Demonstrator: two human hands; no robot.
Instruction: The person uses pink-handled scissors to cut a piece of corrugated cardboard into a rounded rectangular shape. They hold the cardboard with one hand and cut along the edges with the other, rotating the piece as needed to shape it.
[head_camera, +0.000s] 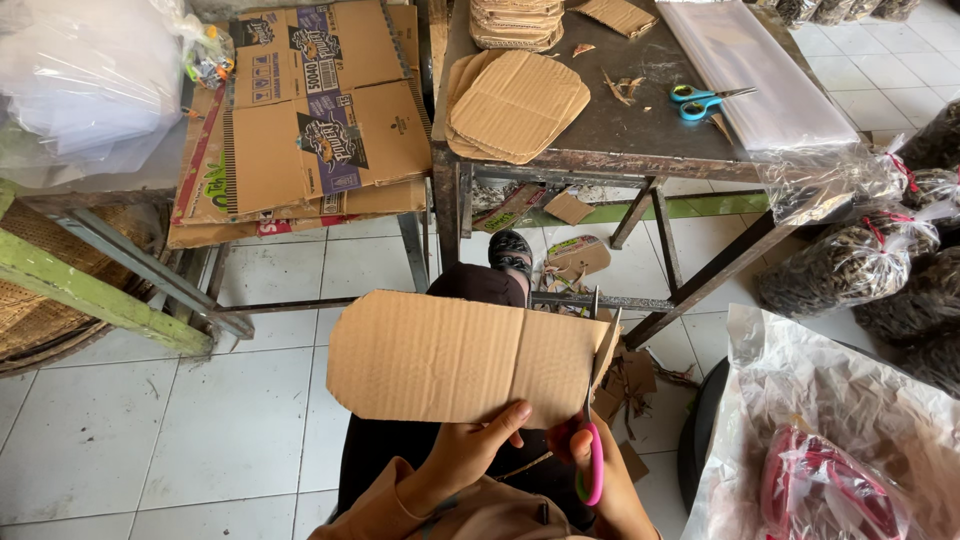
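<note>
My left hand (478, 446) pinches the lower edge of a long brown cardboard piece (450, 355) with rounded corners, held flat over my lap. My right hand (572, 440) grips pink-handled scissors (593, 440), whose blades run up along the right end of the cardboard, where a narrow strip stands partly cut away. My dark trousers and one sandalled foot (511, 252) show beyond the cardboard.
A dark metal table (640, 130) ahead carries stacks of cut cardboard shapes (515, 105), blue-handled scissors (700, 100) and clear plastic sheets (750, 65). Flattened printed boxes (310, 120) lie left. Tied bags of dark dried goods (850, 265) sit right. Cardboard scraps (625, 385) litter the tiled floor.
</note>
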